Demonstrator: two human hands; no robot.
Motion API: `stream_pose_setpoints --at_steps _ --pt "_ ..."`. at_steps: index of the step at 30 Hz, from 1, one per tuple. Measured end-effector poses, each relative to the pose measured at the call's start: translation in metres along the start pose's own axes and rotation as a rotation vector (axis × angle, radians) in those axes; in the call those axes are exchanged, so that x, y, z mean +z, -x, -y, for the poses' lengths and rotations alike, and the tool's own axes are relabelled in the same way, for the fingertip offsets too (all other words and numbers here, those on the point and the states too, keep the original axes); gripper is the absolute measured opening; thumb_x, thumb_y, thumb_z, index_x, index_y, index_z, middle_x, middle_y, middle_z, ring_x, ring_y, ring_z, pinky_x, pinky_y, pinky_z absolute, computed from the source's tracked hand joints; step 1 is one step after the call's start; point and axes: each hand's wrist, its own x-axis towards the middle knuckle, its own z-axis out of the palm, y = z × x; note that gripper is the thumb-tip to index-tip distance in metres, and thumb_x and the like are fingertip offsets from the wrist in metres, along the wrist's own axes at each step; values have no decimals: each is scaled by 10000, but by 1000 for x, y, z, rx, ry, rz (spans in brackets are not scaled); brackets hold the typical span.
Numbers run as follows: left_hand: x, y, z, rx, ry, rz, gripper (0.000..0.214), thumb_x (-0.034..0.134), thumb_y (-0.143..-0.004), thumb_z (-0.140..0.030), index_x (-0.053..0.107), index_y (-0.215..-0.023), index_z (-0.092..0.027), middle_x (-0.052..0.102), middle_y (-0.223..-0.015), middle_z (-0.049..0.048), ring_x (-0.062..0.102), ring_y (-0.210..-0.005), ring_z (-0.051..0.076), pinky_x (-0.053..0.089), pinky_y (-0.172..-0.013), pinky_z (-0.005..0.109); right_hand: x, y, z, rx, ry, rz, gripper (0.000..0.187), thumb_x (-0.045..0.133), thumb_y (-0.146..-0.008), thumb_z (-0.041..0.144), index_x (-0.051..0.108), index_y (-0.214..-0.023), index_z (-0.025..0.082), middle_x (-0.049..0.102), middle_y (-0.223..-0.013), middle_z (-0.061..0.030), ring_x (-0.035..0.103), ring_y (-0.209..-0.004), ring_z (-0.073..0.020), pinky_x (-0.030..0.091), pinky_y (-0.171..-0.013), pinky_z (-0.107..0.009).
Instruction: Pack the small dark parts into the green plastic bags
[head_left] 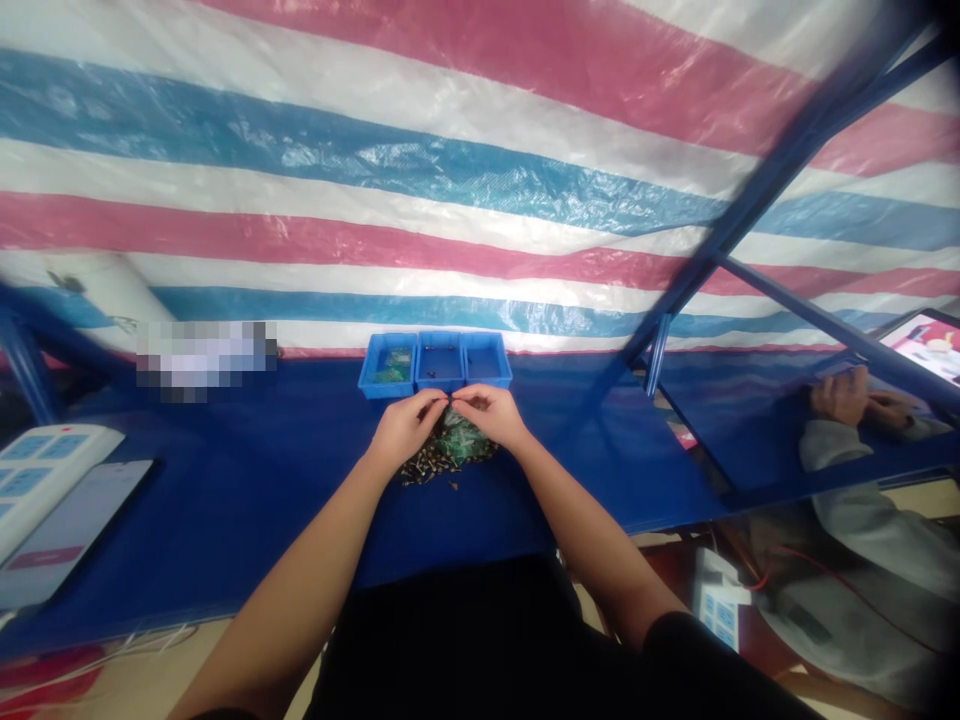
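Observation:
My left hand and my right hand meet above a small pile of green circuit boards and dark little parts on the blue table. Both hands are closed in a pinch, fingertips nearly touching each other over the pile. What they pinch is too small to make out. Just beyond the hands stand three small blue bins side by side; the left one holds green pieces, the middle one a few dark parts.
A white power strip and a phone lie at the table's left end. A blue metal frame slants up on the right. Another person's hands and pale sleeve show at far right, near a tablet. A striped tarp hangs behind.

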Motion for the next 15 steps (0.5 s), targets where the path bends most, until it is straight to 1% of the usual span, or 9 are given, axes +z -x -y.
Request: stream_pose_setpoints --at_steps 4,8,12,15 --pt "0 0 1 -14 -14 0 319 471 -940 -470 667 -1032 -236 725 -874 15 664 -733 153 482 -694 238 0 1 3 -1 -1 -13 342 723 -737 456 734 -922 167 743 -880 -74 689 -748 -176 574 -730 -318" --pt "1 0 3 -13 -10 -14 344 489 -928 -483 658 -1098 -236 710 -790 0 647 -677 143 487 -686 239 0 0 1 11 -28 -29 332 726 -739 442 734 -916 161 744 -887 -84 694 -762 -186 573 -728 -316" --pt "2 0 4 7 -8 -27 340 471 -936 -473 682 -1038 -227 726 -858 19 662 -722 149 493 -705 242 1 -1 -2 13 -53 -20 320 730 -737 429 732 -905 157 742 -876 -81 692 -746 -181 571 -724 -319" --pt "1 0 3 1 -9 -18 316 479 -938 -456 678 -1029 -228 728 -872 17 663 -724 147 487 -700 237 2 -1 -2 10 -52 -18 338 731 -732 439 731 -917 156 740 -872 -79 691 -739 -176 570 -720 -319"
